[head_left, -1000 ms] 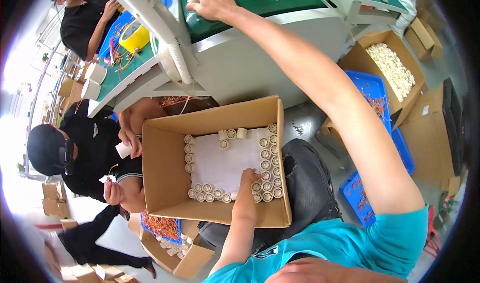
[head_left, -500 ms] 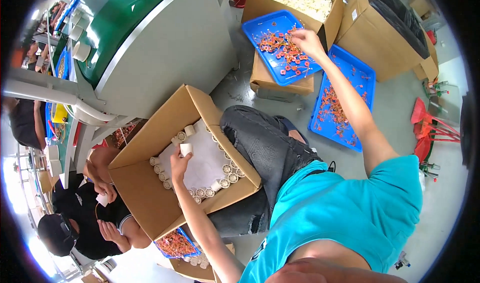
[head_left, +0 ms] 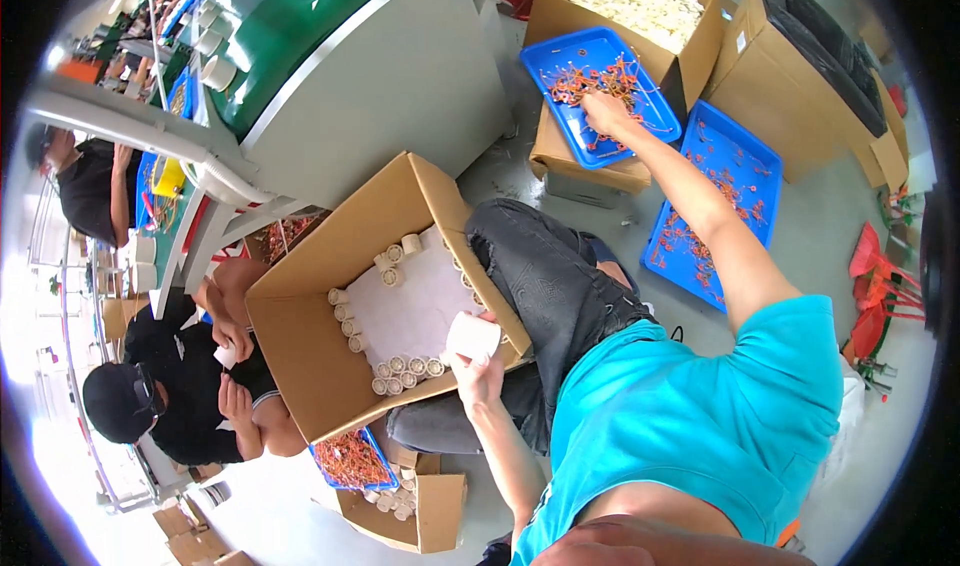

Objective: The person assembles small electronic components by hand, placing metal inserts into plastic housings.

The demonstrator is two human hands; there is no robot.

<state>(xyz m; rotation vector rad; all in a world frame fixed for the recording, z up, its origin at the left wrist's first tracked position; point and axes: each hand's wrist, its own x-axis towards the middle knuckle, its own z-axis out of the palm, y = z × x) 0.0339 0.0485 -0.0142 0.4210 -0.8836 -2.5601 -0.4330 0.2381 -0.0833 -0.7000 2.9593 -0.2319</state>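
Closer to the turquoise shirt (head_left: 690,406) now: white plastic cylinder (head_left: 473,337), gripped in the left hand (head_left: 482,378). Right hand (head_left: 606,114) is well off forward-right, among red-orange wired bits (head_left: 575,86) on a blue plastic tray (head_left: 545,58); can't tell its grip.

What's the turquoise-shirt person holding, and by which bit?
The left hand holds a white cylinder by its outer side. The right hand is among wired parts; whether it grips any can't be told.
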